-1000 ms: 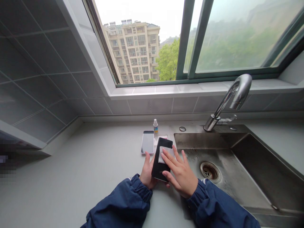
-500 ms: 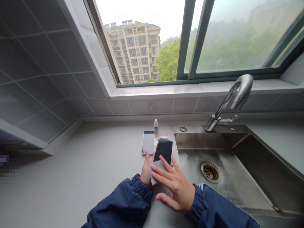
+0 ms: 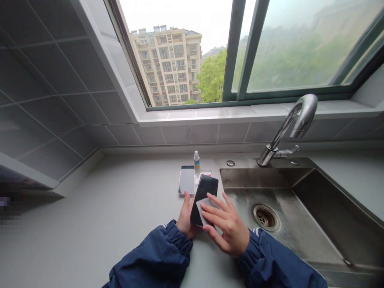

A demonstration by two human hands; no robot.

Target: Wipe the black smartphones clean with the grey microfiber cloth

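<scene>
Lying on the desk just left of the sink, the black phone has its long axis running away from us, tipped a little to the right at the far end. We see a small grey cloth on its near half. Our right hand comes in from the right and near side, fingers flat and spread, pressing the cloth onto the screen; it grips nothing, just pushes down. Our left hand sits at the phone's left near edge, thumb along the side, bracing it; whether the fingers curl under we cannot tell. So the bare part of the phone lies ahead of the right hand, along that long axis. Both hands touch it, the right on top. A second phone, pale screen up, lies just left of the black one. A small bottle stands behind both. The tap is well apart, to the right.
</scene>
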